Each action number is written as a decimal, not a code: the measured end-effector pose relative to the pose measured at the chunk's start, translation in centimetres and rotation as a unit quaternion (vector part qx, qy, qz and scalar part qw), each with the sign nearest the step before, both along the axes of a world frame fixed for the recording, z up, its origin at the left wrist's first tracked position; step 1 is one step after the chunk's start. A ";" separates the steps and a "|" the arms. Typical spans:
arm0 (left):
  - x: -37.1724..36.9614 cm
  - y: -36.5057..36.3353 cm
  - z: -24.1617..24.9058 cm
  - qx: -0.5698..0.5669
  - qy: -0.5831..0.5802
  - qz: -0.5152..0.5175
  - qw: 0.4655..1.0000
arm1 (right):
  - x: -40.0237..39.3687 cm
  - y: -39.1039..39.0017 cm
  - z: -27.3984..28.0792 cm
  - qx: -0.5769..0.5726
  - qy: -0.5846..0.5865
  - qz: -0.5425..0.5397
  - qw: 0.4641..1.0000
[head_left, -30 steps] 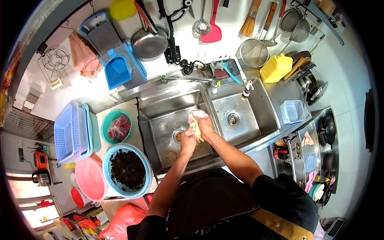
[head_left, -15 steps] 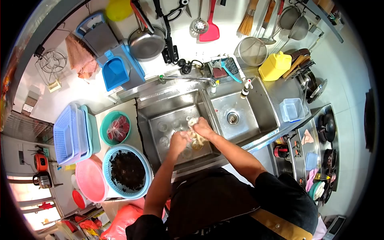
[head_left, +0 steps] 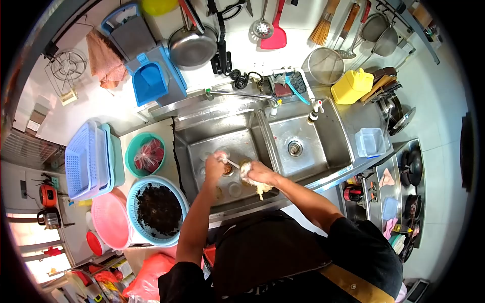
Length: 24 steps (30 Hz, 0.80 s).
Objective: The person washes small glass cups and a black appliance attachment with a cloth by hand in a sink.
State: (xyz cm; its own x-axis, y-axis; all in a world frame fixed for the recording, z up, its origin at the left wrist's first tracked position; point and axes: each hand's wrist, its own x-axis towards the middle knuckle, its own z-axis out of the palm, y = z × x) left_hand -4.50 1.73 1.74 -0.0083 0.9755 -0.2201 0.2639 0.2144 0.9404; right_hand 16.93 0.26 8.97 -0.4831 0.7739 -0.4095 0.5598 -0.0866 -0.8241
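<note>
Over the left sink basin [head_left: 199,144], both my hands are closed on a pale, cream-coloured, limp thing [head_left: 261,189] whose kind I cannot tell. My right hand [head_left: 260,173] grips its crumpled bulk, and a ragged end hangs below the fingers. Nearer the basin's left side, my left hand [head_left: 216,164] is closed at the other end. A whitish strand [head_left: 233,163] stretches between the two hands. Beneath them, several clear round shapes, such as this disc-like one [head_left: 235,190], rest on the basin floor. A drain [head_left: 229,169] shows between my hands.
To the left stand a light-blue basket [head_left: 132,202] of dark, wet-looking stuff and a green bowl [head_left: 135,144] with a bagged red thing. The faucet [head_left: 242,94] crosses behind. A second basin [head_left: 323,136], a yellow jug [head_left: 352,87] and a clear tub [head_left: 371,141] are on the right.
My hands have drawn apart, the left moving left and up, so a strand of the pale thing now spans between them. The drain has come into view, and the camera has shifted slightly.
</note>
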 end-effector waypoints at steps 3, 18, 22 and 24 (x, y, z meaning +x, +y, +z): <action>-1.1 0.0 -1.6 -0.055 -0.109 0.039 0.992 | 0.7 -1.6 -1.8 -0.021 0.040 -0.049 0.998; -8.2 -6.5 -34.9 -0.370 -0.196 0.482 0.770 | 6.8 -4.1 -10.7 -0.179 0.126 -0.169 0.961; -9.0 -5.1 -37.0 -0.356 -0.278 0.498 0.740 | 6.1 -3.7 -10.0 -0.200 0.097 -0.176 0.959; -9.2 -5.6 -35.6 -0.336 -0.314 0.519 0.721 | 6.6 -3.3 -10.3 -0.219 0.061 -0.143 0.963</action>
